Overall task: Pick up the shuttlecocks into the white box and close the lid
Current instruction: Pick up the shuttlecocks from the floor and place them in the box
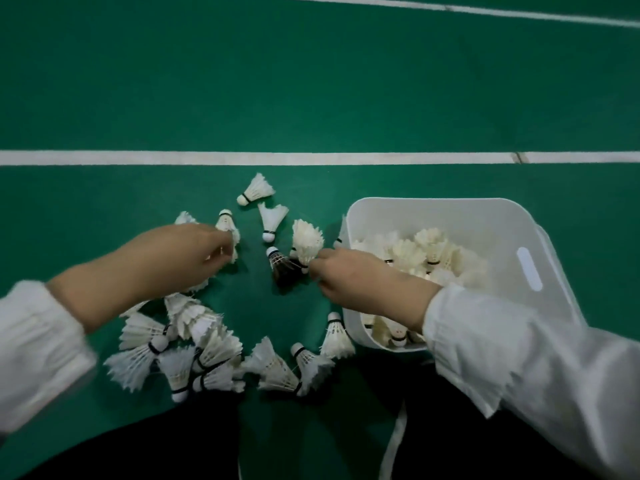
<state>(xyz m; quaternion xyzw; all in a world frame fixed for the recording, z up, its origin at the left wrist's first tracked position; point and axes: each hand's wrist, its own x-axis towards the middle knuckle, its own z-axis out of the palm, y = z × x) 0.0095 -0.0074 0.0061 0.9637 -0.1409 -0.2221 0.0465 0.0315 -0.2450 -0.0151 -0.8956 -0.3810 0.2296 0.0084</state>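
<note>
Pinching shuttlecock (307, 239) in right hand (367, 285), left hand (173, 261) gripping second shuttlecock (227, 224)

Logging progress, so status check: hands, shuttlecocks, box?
Left hand grips a slim shuttlecock; right hand pinches a fluffy shuttlecock. White box open, part full. Pile lying on floor, nothing blocking.

Floor (311, 98) beyond the white line (242, 158): open. Bare patch (273, 317) inside the ring of shuttlecocks (273, 368): reachable from above, flanked by the left hand (173, 258) and right hand (360, 282) (each pinching a shuttlecock); a dark shuttlecock (282, 268) sits at its far edge. Dense heap (214, 344) blocks the near left. White box (415, 204), right: mouth open upward, near corner crossed by the right sleeve (502, 341).
</note>
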